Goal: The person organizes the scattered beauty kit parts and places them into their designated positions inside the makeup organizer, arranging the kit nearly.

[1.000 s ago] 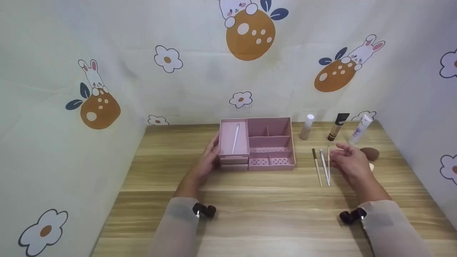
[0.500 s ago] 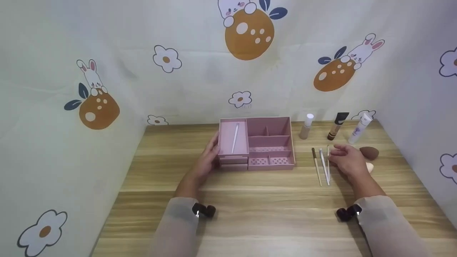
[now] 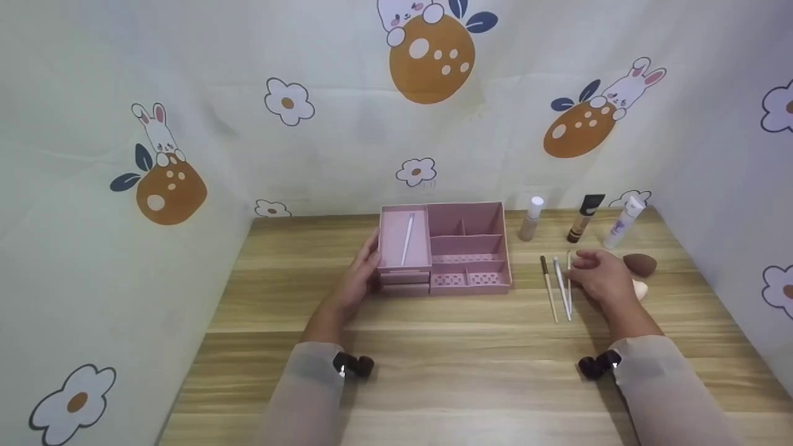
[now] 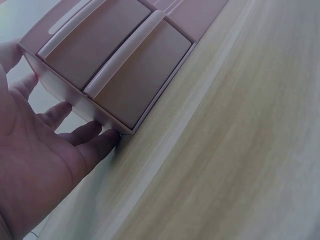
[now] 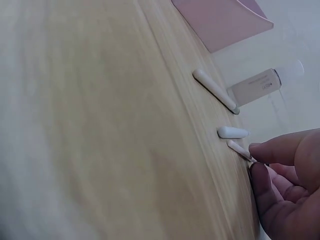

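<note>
A pink cosmetics organizer (image 3: 446,218) stands on the table, its two small drawers (image 4: 142,70) shut in the left wrist view. My left hand (image 3: 352,282) rests on its left side, fingers spread and touching the wall. A white pencil-like stick (image 3: 407,240) lies in the top tray. To the right, three thin makeup brushes lie side by side: a dark-tipped brush (image 3: 549,294), a white brush (image 3: 561,282) and a slim pale brush (image 5: 238,148). My right hand (image 3: 602,279) pinches the slim pale brush between thumb and forefinger; its far end is hidden by the fingers.
Behind the brushes stand a white-capped bottle (image 3: 531,220), a black-capped tube (image 3: 584,220) and a white tube (image 3: 624,223). A brown makeup sponge (image 3: 640,265) and a cream sponge (image 3: 640,289) lie right of my right hand. Patterned cloth (image 3: 359,136) encloses the table.
My right hand has shifted slightly left, closer to the slim pale brush, uncovering more of the two sponges. The left hand stays against the organizer, and the brushes lie as before.
</note>
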### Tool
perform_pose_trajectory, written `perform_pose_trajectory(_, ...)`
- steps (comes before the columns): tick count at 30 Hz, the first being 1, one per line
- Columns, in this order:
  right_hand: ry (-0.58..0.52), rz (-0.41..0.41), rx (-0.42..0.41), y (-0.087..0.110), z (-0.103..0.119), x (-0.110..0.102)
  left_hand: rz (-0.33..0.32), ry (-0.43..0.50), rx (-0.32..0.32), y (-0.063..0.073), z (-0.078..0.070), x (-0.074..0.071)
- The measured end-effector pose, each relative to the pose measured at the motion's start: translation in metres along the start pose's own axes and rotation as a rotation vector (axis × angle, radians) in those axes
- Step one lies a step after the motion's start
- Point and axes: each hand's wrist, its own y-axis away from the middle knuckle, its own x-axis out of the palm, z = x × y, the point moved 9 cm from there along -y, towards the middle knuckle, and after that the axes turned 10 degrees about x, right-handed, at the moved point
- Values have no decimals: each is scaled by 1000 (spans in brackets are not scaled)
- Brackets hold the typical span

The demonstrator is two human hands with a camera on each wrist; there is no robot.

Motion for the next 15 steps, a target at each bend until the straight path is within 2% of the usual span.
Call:
perform_pose_trajectory(6, 33, 14, -6, 1, 4, 3, -5, 6, -9, 0, 1, -1)
perform_pose_trajectory(15, 62, 2, 10, 0, 2, 2, -12, -45, 12, 1, -2, -2)
